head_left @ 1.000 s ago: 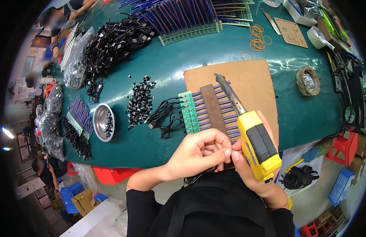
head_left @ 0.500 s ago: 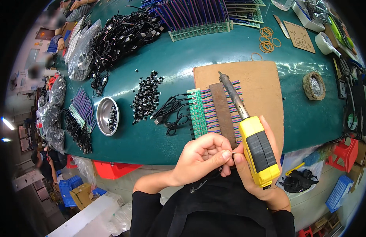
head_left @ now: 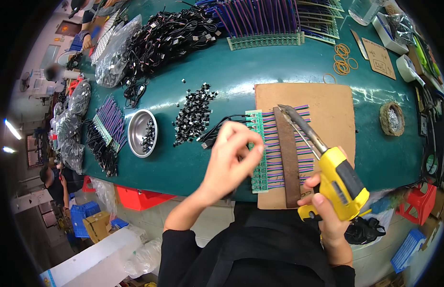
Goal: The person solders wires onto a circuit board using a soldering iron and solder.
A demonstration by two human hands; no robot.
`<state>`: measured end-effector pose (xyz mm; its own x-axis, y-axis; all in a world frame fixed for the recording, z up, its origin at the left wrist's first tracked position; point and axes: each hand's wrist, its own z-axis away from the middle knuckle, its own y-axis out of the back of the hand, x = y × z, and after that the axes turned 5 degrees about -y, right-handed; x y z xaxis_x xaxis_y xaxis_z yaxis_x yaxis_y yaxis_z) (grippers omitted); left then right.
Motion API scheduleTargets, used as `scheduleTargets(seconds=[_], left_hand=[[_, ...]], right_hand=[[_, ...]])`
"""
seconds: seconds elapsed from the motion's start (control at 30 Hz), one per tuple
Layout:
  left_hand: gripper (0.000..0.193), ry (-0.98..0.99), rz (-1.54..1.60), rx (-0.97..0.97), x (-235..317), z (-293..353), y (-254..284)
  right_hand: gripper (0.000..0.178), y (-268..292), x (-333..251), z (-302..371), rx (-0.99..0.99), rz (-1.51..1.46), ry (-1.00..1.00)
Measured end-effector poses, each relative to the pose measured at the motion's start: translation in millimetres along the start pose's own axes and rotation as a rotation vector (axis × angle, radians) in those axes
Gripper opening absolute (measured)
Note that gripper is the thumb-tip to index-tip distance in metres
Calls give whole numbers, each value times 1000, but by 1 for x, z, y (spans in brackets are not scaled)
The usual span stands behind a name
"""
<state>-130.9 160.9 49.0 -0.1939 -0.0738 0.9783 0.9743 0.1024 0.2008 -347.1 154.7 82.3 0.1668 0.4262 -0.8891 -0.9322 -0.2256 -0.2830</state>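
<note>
Because the soldering gun [head_left: 336, 166] over the brown board [head_left: 333, 98] is likely rigid, weighty and hot-tipped, grip its yellow body [head_left: 340, 191], as the right hand [head_left: 331, 219] does; the left hand [head_left: 230, 160], fingers curled, contents indeterminable, is at the board's left edge.

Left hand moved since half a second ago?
Yes: the left hand went forward and leftward, judged against the green circuit-board strip, whose left edge it now overlaps in view.

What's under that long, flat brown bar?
Thin multicoloured wires from the green circuit boards apparently pass beneath the long, flat brown bar, showing on both sides; their covered middles are hidden.
</note>
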Motion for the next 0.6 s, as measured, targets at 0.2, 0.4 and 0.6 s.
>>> scheduleTargets(seconds=[0.2,0.4,0.6], left_hand=[[8,-80,-428,74,-23,-21,15],[9,-135,-506,101,-27,-22,9],[8,-183,-530,189,-35,-20,3]], right_hand=[[35,11,20,7,-23,-103,-121],[40,10,26,10,-82,-64,-197],[70,7,26,6,-135,-33,-187]])
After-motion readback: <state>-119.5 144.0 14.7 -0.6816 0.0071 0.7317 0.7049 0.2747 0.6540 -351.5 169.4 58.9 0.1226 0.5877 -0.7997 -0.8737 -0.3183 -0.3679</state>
